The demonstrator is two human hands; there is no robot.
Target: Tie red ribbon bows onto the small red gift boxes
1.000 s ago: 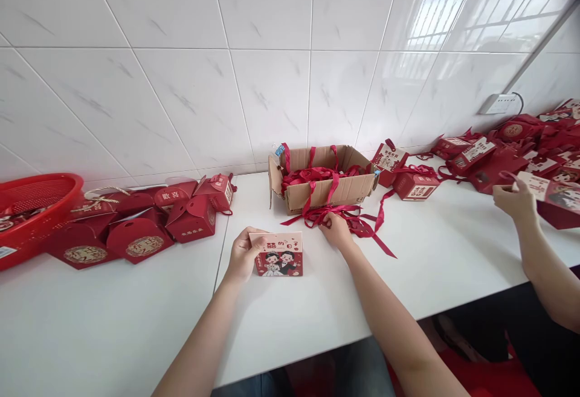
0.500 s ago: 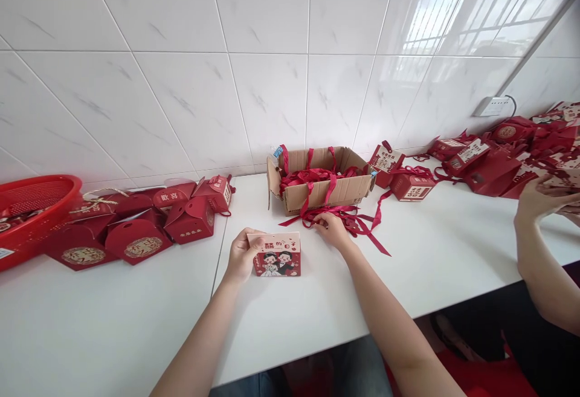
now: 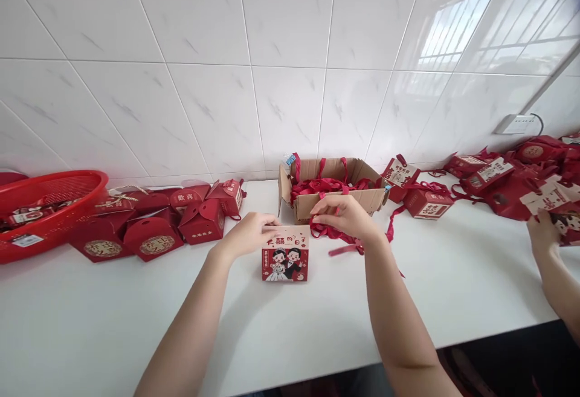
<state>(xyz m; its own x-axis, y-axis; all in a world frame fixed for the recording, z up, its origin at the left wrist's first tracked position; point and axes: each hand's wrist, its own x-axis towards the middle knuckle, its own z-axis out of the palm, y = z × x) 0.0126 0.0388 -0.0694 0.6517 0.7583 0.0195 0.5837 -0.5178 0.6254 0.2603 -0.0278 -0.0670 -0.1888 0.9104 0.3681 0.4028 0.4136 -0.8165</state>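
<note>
A small red-and-cream gift box (image 3: 285,263) with a cartoon bride and groom stands upright on the white table in front of me. My left hand (image 3: 249,232) pinches the upper left of its cream top flap, with the fingertips partly behind it. My right hand (image 3: 342,213) is raised just right of the box, a red ribbon (image 3: 342,251) pinched between thumb and fingers and hanging below. Behind that hand, a cardboard box (image 3: 362,200) holds a tangle of red ribbons, and more loose ribbons lie before it.
Several red gift boxes (image 3: 156,237) stand at the left beside a red plastic basket (image 3: 86,194). More gift boxes (image 3: 428,200) lie to the right, along the tiled wall. At the right edge, another person's hand (image 3: 544,237) holds a similar box.
My right hand has lifted a ribbon from the pile and brought it towards the gift box. My left hand has shifted from the box's left side to its top edge.
</note>
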